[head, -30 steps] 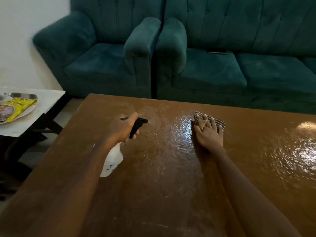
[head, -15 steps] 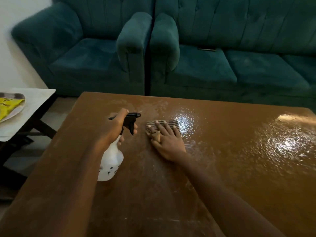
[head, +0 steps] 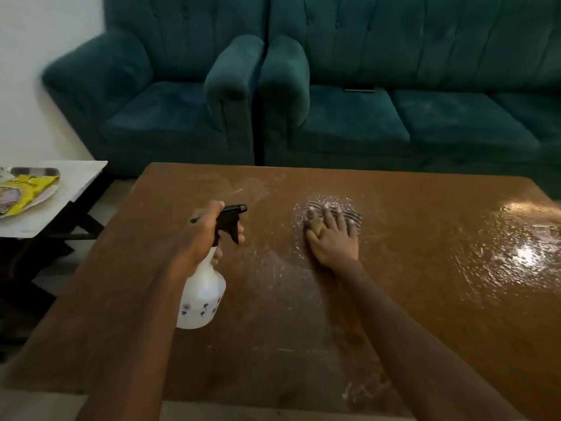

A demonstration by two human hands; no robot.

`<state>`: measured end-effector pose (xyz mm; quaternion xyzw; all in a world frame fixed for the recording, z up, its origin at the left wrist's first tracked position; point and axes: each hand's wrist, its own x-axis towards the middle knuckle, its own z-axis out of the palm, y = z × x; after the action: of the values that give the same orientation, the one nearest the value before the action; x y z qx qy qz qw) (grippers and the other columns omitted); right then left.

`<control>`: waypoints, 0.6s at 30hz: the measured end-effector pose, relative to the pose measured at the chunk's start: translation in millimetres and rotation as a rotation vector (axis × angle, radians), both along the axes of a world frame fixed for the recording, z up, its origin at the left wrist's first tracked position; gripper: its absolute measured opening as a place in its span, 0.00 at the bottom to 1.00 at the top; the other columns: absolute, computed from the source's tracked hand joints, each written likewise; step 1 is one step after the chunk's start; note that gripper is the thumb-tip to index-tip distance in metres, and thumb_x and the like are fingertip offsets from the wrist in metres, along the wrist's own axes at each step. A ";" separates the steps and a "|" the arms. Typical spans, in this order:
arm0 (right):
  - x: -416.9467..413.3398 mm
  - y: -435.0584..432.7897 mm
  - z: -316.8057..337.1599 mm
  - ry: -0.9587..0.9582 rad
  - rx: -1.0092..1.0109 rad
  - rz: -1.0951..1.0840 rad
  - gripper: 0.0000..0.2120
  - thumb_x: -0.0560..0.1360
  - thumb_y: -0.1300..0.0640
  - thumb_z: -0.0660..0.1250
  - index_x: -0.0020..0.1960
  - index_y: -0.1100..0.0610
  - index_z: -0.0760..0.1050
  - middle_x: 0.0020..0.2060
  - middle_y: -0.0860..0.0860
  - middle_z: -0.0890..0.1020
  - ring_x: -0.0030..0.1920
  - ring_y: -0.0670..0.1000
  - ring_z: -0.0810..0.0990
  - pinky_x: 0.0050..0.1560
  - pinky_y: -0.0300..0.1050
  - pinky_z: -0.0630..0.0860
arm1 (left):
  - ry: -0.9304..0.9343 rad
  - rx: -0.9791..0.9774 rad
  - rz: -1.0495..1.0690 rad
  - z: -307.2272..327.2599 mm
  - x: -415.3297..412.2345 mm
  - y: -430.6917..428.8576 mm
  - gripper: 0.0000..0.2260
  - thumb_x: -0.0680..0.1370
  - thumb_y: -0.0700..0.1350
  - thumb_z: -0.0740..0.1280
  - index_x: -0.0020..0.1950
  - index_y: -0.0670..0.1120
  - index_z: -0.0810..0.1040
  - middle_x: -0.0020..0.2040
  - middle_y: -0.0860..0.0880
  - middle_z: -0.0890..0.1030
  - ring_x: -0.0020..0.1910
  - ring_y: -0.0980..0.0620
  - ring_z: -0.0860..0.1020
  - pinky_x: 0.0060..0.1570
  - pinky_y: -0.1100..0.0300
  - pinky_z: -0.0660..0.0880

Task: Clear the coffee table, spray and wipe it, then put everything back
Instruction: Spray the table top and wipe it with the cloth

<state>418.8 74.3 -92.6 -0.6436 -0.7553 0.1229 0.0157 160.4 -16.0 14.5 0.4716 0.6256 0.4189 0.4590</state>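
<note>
The brown coffee table (head: pixel 425 299) fills the lower view, wet and glistening with spray droplets at its middle and right. My left hand (head: pixel 203 235) grips the neck and black trigger of a white spray bottle (head: pixel 202 296), held over the table's left half with the nozzle pointing right. My right hand (head: pixel 332 238) presses flat, fingers spread, on a striped folded cloth (head: pixel 355 217) lying on the wet patch near the table's far edge.
A teal armchair (head: pixel 170 110) and a teal sofa (head: pixel 409 117) stand just beyond the table; a dark flat object (head: pixel 359 90) lies on the sofa seat. At the left, a small white side table (head: pixel 60 202) carries a tray with a yellow packet (head: pixel 24 189).
My right hand slid the cloth left toward the bottle, then back right over the wet patch. My left hand kept holding the spray bottle in about the same place.
</note>
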 end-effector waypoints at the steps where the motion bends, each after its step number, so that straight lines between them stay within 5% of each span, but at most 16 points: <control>1: -8.1 -11.1 -0.4 0.004 0.019 0.114 0.29 0.81 0.37 0.44 0.80 0.42 0.46 0.79 0.44 0.42 0.79 0.52 0.39 0.76 0.59 0.38 | -0.005 0.009 0.009 0.5 2.7 -4.7 0.28 0.85 0.55 0.50 0.47 0.37 0.82 0.41 0.39 0.85 0.20 0.47 0.68 0.20 0.59 0.66; 5: 11.0 -48.5 -3.4 0.026 0.063 0.418 0.27 0.80 0.39 0.46 0.79 0.36 0.47 0.79 0.39 0.44 0.79 0.46 0.40 0.76 0.52 0.39 | -0.002 -0.038 0.028 1.3 14.5 -22.7 0.29 0.84 0.57 0.50 0.45 0.38 0.83 0.40 0.40 0.86 0.21 0.47 0.68 0.21 0.60 0.66; 11: 72.2 -62.5 -8.6 0.035 0.047 0.095 0.26 0.81 0.41 0.46 0.79 0.42 0.55 0.80 0.41 0.45 0.79 0.46 0.40 0.76 0.51 0.38 | 0.015 -0.128 0.030 -4.3 23.9 -48.1 0.30 0.85 0.57 0.50 0.43 0.38 0.82 0.40 0.40 0.86 0.20 0.49 0.66 0.23 0.60 0.64; 18: 68.5 -66.4 -10.7 0.009 0.000 0.039 0.27 0.81 0.39 0.43 0.80 0.40 0.46 0.79 0.41 0.40 0.78 0.47 0.36 0.76 0.52 0.36 | 0.013 -0.109 -0.098 -8.5 12.5 -59.5 0.30 0.83 0.59 0.51 0.42 0.41 0.84 0.40 0.41 0.86 0.19 0.50 0.68 0.19 0.62 0.66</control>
<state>487.3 7.9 -103.3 -0.6282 -0.7676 0.1260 0.0166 172.9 -75.5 6.1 0.4788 0.6266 0.3583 0.4998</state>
